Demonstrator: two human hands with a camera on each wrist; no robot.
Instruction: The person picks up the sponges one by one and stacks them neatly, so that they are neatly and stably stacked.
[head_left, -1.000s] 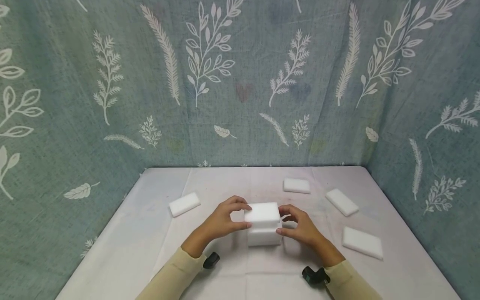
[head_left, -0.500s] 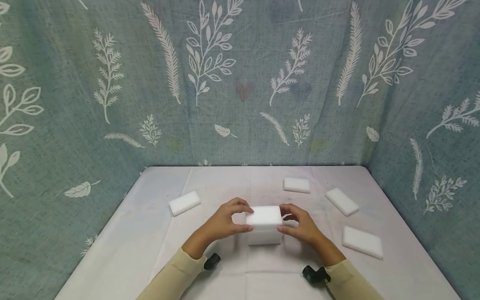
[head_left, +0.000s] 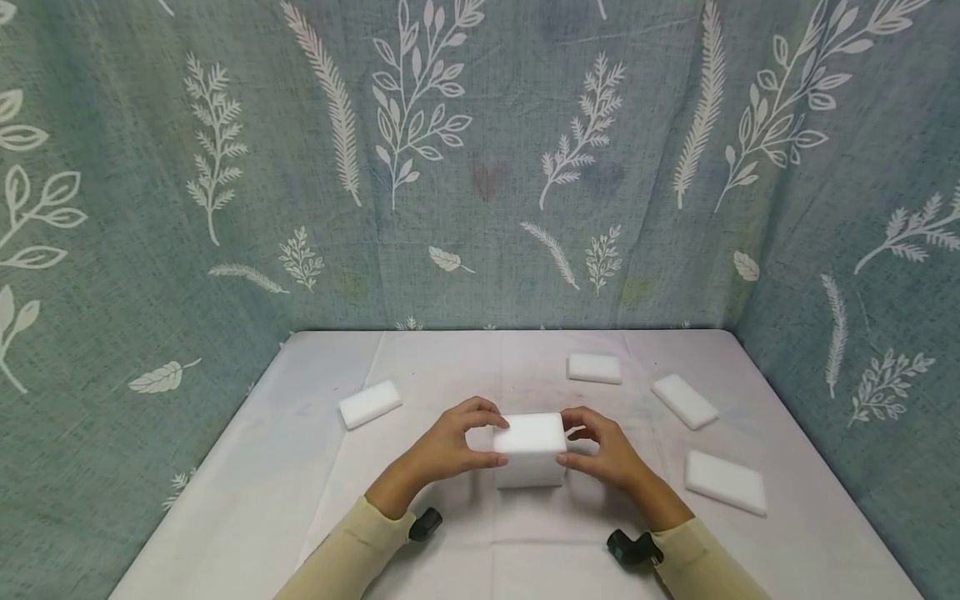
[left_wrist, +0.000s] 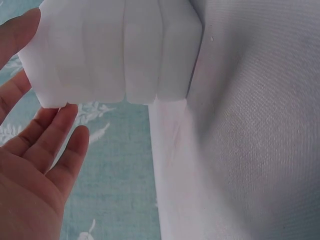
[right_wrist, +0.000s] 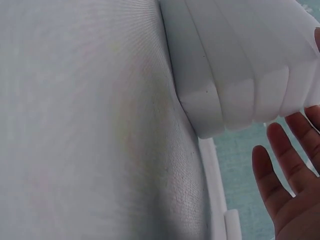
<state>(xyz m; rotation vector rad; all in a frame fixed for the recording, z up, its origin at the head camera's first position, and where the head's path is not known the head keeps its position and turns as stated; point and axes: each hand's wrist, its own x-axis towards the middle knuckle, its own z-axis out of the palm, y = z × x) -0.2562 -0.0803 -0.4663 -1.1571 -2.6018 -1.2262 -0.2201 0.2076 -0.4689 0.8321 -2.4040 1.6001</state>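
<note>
A stack of several white sponge blocks (head_left: 528, 475) stands in the middle of the table, its edges nearly flush. On its left end my left hand (head_left: 448, 442) holds the top sponge (head_left: 529, 427), thumb at the front corner and fingers toward the back. My right hand (head_left: 606, 450) grips the right end the same way. In the left wrist view, the layers of the stack (left_wrist: 142, 55) show side by side, with the left hand's lower fingers spread below the top ones. The right wrist view has the right hand (right_wrist: 302, 210) partly cut off by the frame.
On the white-covered table (head_left: 300, 467) lie loose white sponges: one at the left (head_left: 370, 405), one at the back (head_left: 594, 367), and two at the right, a tilted sponge (head_left: 684, 401) and a nearer sponge (head_left: 725, 482). Patterned cloth (head_left: 480, 167) encloses the table's back and sides.
The top sponge, at first set back from the front face of the stack, has come forward and lines up with those below. Both hands moved slightly with it and keep holding it.
</note>
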